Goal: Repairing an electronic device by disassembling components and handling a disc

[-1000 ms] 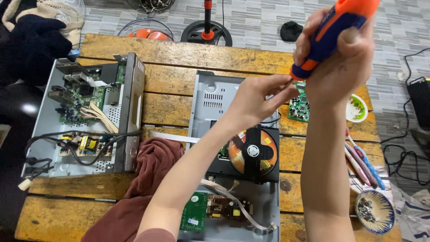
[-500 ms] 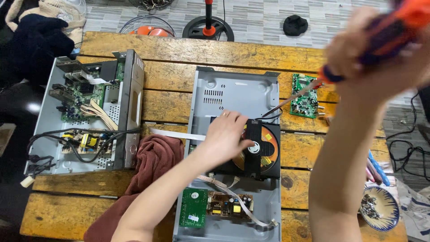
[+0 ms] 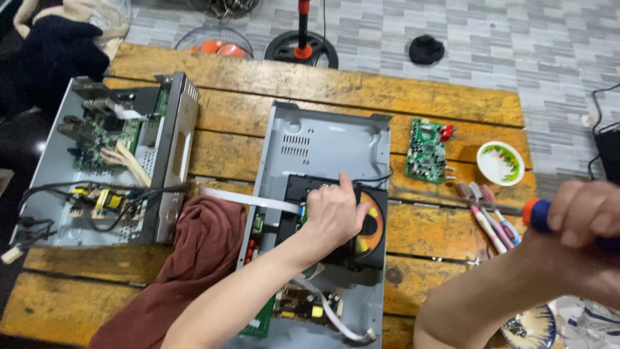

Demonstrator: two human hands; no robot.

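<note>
My left hand (image 3: 336,213) rests on the black disc drive (image 3: 303,194) inside an opened grey player chassis (image 3: 323,142) on the wooden table (image 3: 310,84); an orange disc (image 3: 376,226) shows under the drive's right edge. Its fingers lie flat, gripping nothing. My right hand (image 3: 591,216) is closed around the orange and blue handle of a screwdriver (image 3: 535,215), held low at the right, its thin shaft pointing left over the table. A loose green circuit board (image 3: 427,150) lies to the right of the chassis.
A second opened grey chassis (image 3: 103,161) with boards and cables sits at the left. A dark red cloth (image 3: 194,258) lies beside it. A small white and green dish (image 3: 500,163), several toothbrushes (image 3: 487,216) and a patterned bowl (image 3: 533,326) are at the right.
My right hand came down from high up to table level at the right, still holding the screwdriver. My left hand dropped from the screwdriver tip onto the disc drive.
</note>
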